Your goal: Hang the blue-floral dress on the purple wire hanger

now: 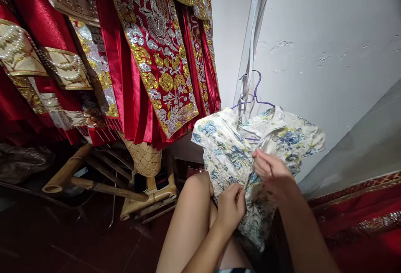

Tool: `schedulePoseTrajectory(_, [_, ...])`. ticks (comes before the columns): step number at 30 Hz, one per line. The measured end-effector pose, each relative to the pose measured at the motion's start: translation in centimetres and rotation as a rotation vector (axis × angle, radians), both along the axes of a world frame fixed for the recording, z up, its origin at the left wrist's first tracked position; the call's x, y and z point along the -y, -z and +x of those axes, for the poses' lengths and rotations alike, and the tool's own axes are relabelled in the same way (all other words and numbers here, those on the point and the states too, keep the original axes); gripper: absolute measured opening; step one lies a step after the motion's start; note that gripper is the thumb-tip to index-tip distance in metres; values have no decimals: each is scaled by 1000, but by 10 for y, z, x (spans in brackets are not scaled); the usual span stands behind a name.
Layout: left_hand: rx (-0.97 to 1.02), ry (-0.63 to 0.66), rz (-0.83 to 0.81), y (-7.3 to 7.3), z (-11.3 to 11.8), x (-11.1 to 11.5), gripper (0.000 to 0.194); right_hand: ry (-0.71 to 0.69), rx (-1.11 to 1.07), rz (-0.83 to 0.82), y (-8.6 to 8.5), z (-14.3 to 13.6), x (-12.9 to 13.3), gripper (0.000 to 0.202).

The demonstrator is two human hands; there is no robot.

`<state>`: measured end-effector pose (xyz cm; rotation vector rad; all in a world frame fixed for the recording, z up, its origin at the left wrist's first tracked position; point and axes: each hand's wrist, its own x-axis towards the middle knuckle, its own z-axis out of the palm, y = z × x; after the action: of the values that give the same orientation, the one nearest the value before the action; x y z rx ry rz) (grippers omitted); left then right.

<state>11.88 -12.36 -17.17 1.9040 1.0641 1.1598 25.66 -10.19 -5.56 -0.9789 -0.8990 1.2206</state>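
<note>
A white garment (225,147) with a blue and yellow floral print hangs on a purple wire hanger (255,97). The hanger's hook is up by a white strap (252,34). My left hand (231,206) has its fingers closed on the front edge of the garment, low down. Higher and to the right, my right hand (271,170) pinches the same front edge just below the neckline. The lower part of the garment drapes between my forearms, partly in shadow.
Red costumes (166,55) with gold and silver embroidery hang at the left. Below them stand bamboo furniture (106,189) and a dark bag (25,164). A white wall (313,47) is behind the hanger. Red fabric (363,227) lies at the lower right. My bare knee (196,193) is beside the garment.
</note>
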Motion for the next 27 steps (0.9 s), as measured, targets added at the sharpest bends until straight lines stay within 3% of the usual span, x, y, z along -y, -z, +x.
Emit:
schedulePoseTrajectory(3, [-131, 21, 46, 5, -2, -6, 20, -116, -22, 21, -50, 14, -29, 23])
schedulePoseTrajectory(6, [-329, 89, 114, 3, -2, -14, 18, -133, -90, 2, -79, 17, -41, 16])
schedulePoseTrajectory(11, [-680, 179, 154, 1, 1, -27, 16, -120, -107, 34, -86, 13, -34, 17])
schedulePoseTrajectory(15, [-657, 207, 118, -12, -1, -47, 11, -146, -23, 94, -87, 11, -27, 20])
schedulePoseTrajectory(18, [-334, 302, 129, -45, -5, -64, 11, -90, -30, 147, -80, 8, -23, 23])
schedulePoseTrajectory(22, [262, 175, 194, -112, -4, -83, 37, 14, 11, 176, -60, -1, -20, 32])
schedulePoseTrajectory(25, [247, 172, 415, -152, 2, -94, 35, 47, 73, 201, -57, -3, -19, 35])
schedulePoseTrajectory(27, [135, 176, 546, -167, 8, -97, 23, 81, 130, 241, -60, -1, -21, 36])
